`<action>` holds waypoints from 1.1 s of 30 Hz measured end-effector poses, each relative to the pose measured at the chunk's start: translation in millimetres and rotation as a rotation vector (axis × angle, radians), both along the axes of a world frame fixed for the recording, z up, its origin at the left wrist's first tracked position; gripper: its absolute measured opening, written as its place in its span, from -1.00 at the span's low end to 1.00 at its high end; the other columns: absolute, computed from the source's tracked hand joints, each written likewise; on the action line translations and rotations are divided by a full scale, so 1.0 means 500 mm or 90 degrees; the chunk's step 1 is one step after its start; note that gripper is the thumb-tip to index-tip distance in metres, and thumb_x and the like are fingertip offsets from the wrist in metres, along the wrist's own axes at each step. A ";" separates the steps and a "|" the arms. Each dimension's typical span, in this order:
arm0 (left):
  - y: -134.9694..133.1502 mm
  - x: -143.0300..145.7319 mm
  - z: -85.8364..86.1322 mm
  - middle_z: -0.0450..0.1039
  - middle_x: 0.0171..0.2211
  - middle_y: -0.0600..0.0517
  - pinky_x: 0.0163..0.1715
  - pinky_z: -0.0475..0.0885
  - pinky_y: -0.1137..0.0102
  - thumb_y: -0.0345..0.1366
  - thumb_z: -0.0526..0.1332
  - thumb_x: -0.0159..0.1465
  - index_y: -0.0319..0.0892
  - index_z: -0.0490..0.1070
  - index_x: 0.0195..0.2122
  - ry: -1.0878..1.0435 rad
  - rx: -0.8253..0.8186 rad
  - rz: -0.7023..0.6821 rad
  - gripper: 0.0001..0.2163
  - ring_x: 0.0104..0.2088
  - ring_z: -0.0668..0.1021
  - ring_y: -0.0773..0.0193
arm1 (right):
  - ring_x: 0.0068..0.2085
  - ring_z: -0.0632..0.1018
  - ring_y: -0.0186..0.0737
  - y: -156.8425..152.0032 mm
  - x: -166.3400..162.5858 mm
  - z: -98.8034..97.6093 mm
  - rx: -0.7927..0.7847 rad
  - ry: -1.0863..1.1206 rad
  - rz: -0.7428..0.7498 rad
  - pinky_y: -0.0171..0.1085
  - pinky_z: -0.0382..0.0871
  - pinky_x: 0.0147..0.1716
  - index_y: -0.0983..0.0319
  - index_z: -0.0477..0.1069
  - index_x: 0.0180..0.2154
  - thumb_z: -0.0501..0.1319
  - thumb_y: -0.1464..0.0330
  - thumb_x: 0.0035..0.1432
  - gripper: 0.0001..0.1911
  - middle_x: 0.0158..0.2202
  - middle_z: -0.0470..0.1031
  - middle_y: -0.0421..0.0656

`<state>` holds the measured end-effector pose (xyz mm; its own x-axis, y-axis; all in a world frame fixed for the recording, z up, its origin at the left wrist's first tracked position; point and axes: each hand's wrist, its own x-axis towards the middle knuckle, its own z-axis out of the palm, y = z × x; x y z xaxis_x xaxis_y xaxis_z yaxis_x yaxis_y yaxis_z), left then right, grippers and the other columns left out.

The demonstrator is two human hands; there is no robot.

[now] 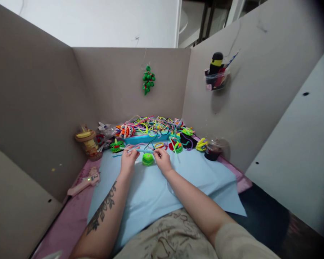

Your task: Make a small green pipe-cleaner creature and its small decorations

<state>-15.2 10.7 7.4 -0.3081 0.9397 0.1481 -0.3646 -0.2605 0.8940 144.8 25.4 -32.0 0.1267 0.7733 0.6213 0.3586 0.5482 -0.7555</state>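
My left hand [129,158] and my right hand [162,160] face each other over the light blue cloth [162,194]. Between them runs a light blue pipe cleaner [144,151], one part pinched in each hand's closed fingers. A round bright green fuzzy piece [147,159] with a small pinkish spot sits on the cloth just below it, apart from both hands. Left of my left hand lies a green pipe-cleaner figure [117,145], and a red, green and teal one [176,144] is beyond my right hand.
A blue tray [147,139] heaped with colourful pipe cleaners [156,126] stands at the back. To the left are a brown cup [88,144] and a pink glue gun [86,182]. A dark drink cup [212,151] and yellow fuzzy piece [202,144] stand right. Partition walls [124,82] surround the table.
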 end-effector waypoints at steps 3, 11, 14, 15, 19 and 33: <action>0.000 -0.002 0.001 0.55 -0.28 -0.08 -0.28 0.46 0.38 -0.27 0.37 0.01 -0.20 0.32 -0.17 -0.008 0.003 -0.016 -0.63 -0.28 0.58 0.26 | -0.40 0.43 -0.25 -0.001 0.000 0.001 -0.002 0.000 0.002 -0.29 0.34 -0.38 0.23 0.43 -0.41 0.11 0.36 0.06 -0.87 -0.39 0.41 -0.14; -0.004 -0.006 0.005 0.52 -0.15 -0.11 -0.38 0.42 0.48 -0.24 0.39 -0.04 -0.21 0.42 -0.17 -0.023 0.008 -0.032 -0.60 -0.32 0.56 0.33 | -0.40 0.43 -0.24 -0.004 -0.002 0.006 0.001 0.007 0.010 -0.28 0.34 -0.39 0.23 0.43 -0.42 0.12 0.34 0.05 -0.86 -0.41 0.41 -0.14; -0.004 -0.006 0.006 0.51 -0.14 -0.12 -0.37 0.42 0.47 -0.22 0.40 -0.06 -0.22 0.43 -0.18 -0.025 0.010 -0.036 -0.60 -0.31 0.55 0.31 | -0.40 0.43 -0.24 -0.002 -0.002 0.005 0.001 0.011 0.011 -0.29 0.34 -0.39 0.23 0.43 -0.42 0.12 0.34 0.06 -0.86 -0.41 0.41 -0.14; -0.004 -0.005 0.006 0.50 -0.14 -0.12 -0.36 0.42 0.46 -0.21 0.40 -0.06 -0.22 0.44 -0.20 -0.026 0.011 -0.039 -0.60 -0.30 0.56 0.30 | -0.40 0.43 -0.24 -0.001 -0.002 0.005 0.001 0.011 0.011 -0.29 0.34 -0.39 0.22 0.42 -0.42 0.12 0.34 0.06 -0.86 -0.42 0.41 -0.14; -0.005 0.000 0.007 0.45 -0.07 -0.11 -0.30 0.43 0.43 -0.17 0.42 -0.10 -0.22 0.45 -0.30 -0.027 0.023 -0.055 -0.64 -0.21 0.55 0.25 | -0.38 0.42 -0.23 0.001 -0.002 0.002 0.000 0.011 0.007 -0.29 0.33 -0.38 0.22 0.42 -0.43 0.11 0.34 0.07 -0.86 -0.42 0.40 -0.15; -0.002 0.001 0.001 0.50 -0.26 -0.04 -0.26 0.46 0.39 -0.12 0.38 -0.06 -0.20 0.43 -0.31 0.051 0.064 -0.048 -0.65 -0.27 0.54 0.27 | -0.41 0.41 -0.25 -0.004 0.000 0.006 -0.003 0.001 0.007 -0.30 0.32 -0.40 0.22 0.42 -0.44 0.11 0.34 0.07 -0.85 -0.44 0.40 -0.16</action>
